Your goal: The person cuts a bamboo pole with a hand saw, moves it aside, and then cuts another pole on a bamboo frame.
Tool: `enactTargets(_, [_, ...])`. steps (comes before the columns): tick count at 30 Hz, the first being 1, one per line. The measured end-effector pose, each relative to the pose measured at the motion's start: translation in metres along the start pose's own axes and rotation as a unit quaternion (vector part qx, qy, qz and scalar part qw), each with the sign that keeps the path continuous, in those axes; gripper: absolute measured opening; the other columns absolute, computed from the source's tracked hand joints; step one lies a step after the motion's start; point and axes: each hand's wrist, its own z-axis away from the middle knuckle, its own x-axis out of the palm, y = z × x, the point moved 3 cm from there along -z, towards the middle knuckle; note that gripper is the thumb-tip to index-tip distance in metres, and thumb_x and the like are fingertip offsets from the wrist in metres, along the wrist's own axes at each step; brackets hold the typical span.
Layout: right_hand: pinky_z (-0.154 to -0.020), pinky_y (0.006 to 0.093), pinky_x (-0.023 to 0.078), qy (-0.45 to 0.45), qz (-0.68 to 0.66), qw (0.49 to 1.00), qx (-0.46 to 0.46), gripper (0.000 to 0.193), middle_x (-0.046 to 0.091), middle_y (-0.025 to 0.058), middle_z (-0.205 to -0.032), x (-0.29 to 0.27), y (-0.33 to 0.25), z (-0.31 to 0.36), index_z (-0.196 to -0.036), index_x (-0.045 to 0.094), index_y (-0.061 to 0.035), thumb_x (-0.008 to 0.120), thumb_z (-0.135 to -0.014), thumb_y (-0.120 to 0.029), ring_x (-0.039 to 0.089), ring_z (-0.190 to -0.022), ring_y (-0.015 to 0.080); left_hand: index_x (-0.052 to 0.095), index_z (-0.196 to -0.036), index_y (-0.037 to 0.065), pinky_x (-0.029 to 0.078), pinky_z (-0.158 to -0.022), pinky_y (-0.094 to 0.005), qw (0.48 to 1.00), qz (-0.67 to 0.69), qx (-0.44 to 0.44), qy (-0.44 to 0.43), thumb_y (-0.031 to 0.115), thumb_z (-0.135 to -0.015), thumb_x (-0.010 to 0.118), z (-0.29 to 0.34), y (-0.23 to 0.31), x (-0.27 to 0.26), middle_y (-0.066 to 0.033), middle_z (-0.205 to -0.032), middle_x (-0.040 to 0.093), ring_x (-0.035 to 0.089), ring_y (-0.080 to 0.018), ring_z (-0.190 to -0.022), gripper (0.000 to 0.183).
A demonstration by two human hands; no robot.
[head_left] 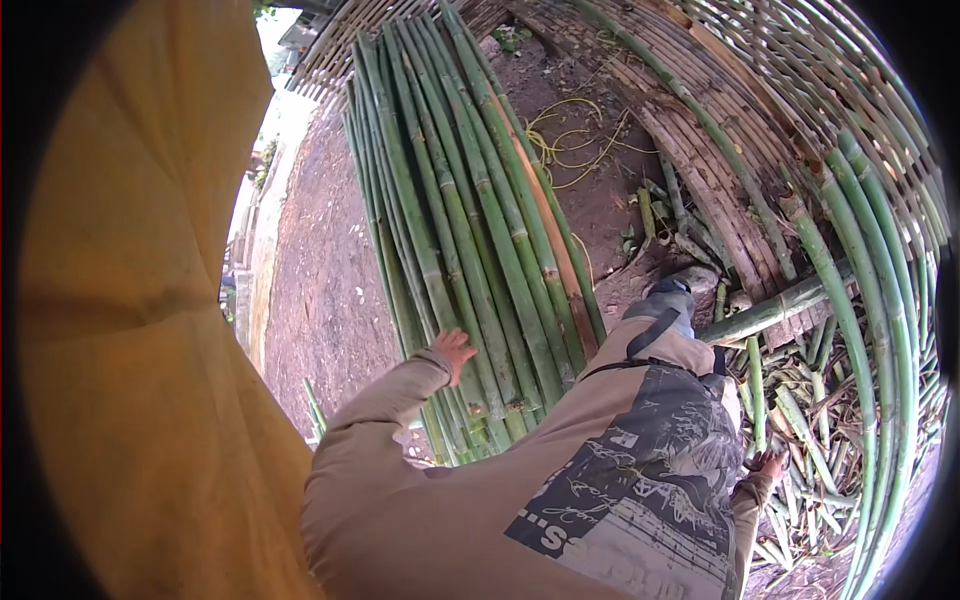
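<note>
A long stack of green bamboo poles (470, 200) lies lengthwise ahead of me, one strip along it showing bare orange-brown. On the near left part of the stack rests my left hand (455, 355), its fingers spread against a pole and not wrapped round it. My right hand (768, 463) hangs low beside my body, above a heap of cut bamboo pieces (810, 450). Its fingers look loosely apart, with nothing visible in them. My torso, in a tan shirt with a dark printed panel, hides the near right end of the stack.
Several long green poles (880, 260) stand bent along the right side. Behind them is a slatted bamboo fence (800, 60). Weathered planks (690, 150) lie at the far right, near a yellow cord (580, 160) on the soil. A large orange-yellow sheet (150, 250) fills the left.
</note>
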Motion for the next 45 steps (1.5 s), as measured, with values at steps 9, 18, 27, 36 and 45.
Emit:
enactTargets(9, [-0.049, 0.0333, 0.045, 0.047, 0.09, 0.981, -0.164, 0.042, 0.061, 0.0084, -0.071, 0.039, 0.073, 0.031, -0.103, 0.059, -0.0045, 0.055, -0.091, -0.045, 0.056, -0.055, 0.0171, 0.053, -0.131, 0.015, 0.043, -0.1, -0.0405, 0.986, 0.118, -0.001, -0.116, 0.039, -0.074, 0.072, -0.079, -0.061, 0.001, -0.0175, -0.124, 0.059, 0.056, -0.0314, -0.116, 0.064])
enactTargets(18, [-0.075, 0.0445, 0.05, 0.192, 0.195, 0.958, -0.082, 0.049, 0.065, 0.0254, -0.086, 0.056, 0.13, 0.166, -0.099, 0.056, 0.005, 0.067, -0.082, -0.04, 0.064, -0.083, 0.0383, 0.06, -0.112, 0.009, 0.05, -0.083, -0.039, 0.944, 0.073, 0.281, 0.158, 0.022, -0.075, 0.068, -0.206, 0.139, -0.384, -0.0131, -0.101, 0.065, 0.063, -0.0296, -0.094, 0.04])
enactTargets(27, [-0.085, 0.0479, 0.05, 0.053, 0.231, 0.967, 0.09, 0.062, 0.061, 0.0313, -0.104, 0.139, 0.188, 0.225, -0.111, 0.045, 0.0051, 0.065, -0.083, -0.046, 0.061, -0.098, 0.0444, 0.061, -0.111, 0.008, 0.052, -0.077, -0.0349, 0.829, -0.143, 0.54, 0.006, 0.02, -0.077, 0.068, -0.229, 0.536, -0.362, -0.0125, -0.089, 0.065, 0.063, -0.0267, -0.083, 0.037])
enactTargets(36, [-0.065, 0.0487, 0.052, 0.078, 0.184, 0.973, 0.113, 0.05, 0.063, 0.0256, -0.084, 0.144, 0.199, 0.196, -0.101, 0.044, -0.0007, 0.064, -0.085, -0.043, 0.064, -0.074, 0.0421, 0.058, -0.116, 0.005, 0.049, -0.092, -0.0423, 0.785, -0.502, 0.362, 0.036, 0.022, -0.082, 0.062, -0.401, 0.715, -0.279, -0.0188, -0.112, 0.065, 0.061, -0.0315, -0.108, 0.038])
enactTargets(45, [-0.054, 0.0432, 0.049, 0.079, 0.167, 0.979, 0.091, 0.047, 0.06, 0.0172, -0.072, 0.149, 0.196, 0.166, -0.093, 0.05, -0.0027, 0.07, -0.08, -0.043, 0.062, -0.062, 0.034, 0.053, -0.123, 0.003, 0.044, -0.099, -0.0402, 0.861, -0.36, 0.343, 0.107, 0.028, -0.073, 0.073, -0.585, 0.779, -0.24, -0.0221, -0.122, 0.056, 0.054, -0.0356, -0.115, 0.059])
